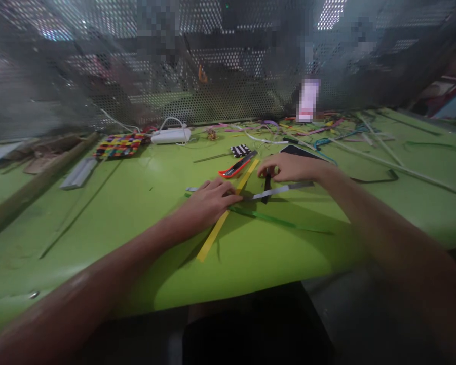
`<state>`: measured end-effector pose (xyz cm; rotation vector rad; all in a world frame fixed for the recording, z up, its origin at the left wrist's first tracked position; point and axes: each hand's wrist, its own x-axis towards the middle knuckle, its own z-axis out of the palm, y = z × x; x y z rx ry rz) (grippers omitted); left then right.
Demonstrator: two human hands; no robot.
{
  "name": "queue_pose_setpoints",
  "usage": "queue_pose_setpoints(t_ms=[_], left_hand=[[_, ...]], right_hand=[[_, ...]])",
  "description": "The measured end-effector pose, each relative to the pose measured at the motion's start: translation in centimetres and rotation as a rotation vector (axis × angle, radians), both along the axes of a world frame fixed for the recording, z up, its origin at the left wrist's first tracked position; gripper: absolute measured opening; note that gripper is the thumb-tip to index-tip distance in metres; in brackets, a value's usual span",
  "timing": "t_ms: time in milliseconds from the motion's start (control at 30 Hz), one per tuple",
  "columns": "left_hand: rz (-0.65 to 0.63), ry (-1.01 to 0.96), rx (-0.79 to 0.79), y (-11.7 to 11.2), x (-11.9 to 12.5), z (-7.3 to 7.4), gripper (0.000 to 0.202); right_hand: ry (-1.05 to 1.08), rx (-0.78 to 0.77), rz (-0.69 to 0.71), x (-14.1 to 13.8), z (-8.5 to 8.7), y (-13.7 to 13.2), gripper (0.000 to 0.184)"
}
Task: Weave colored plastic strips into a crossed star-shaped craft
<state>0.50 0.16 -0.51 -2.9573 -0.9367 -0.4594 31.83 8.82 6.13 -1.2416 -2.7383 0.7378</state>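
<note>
My left hand (pixel 209 205) rests low over a crossing of flat strips, fingers bent and closed on them at the table. From under it run a yellow strip (pixel 212 238), a green strip (pixel 275 218) and a whitish-grey strip (pixel 275 191). The exact crossing is hidden by the fingers. To the right, my right hand (pixel 289 167) pinches a short black strip (pixel 266 190), which hangs down across the whitish-grey one. Just beyond the hands lies a red-orange utility knife (pixel 238 165). A small black-and-white woven piece (pixel 240 150) lies behind the knife.
On the green table (pixel 137 213) lie a multicoloured woven mat (pixel 118 146), a white power adapter (pixel 171 135) with a cable, and a pale grooved block (pixel 78 173). Loose strips (pixel 327 126) tangle at the back right. A dark flat device (pixel 300 150) sits behind my right hand. Perforated metal sheet (pixel 228 96) stands behind.
</note>
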Motion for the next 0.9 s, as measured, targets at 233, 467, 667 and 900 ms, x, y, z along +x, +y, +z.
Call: queue_pose_setpoints(t_ms=[233, 467, 667, 900], left_hand=[[-0.007, -0.111, -0.014, -0.2, -0.3, 0.8, 0.038], [-0.001, -0.075, -0.052, -0.1, -0.3, 0.6, 0.036], [0.007, -0.027, -0.106, -0.1, -0.1, 0.6, 0.033], [0.020, -0.026, -0.082, 0.3, -0.2, 0.0, 0.039]], right_hand=[[-0.037, 0.044, 0.000, 0.5, -0.3, 0.3, 0.014], [-0.149, 0.109, 0.022, 1.8, 0.6, 0.7, 0.025], [-0.211, 0.256, -0.147, 3.5, 3.9, -0.1, 0.035], [0.026, 0.258, -0.213, 1.8, 5.2, -2.2, 0.029]])
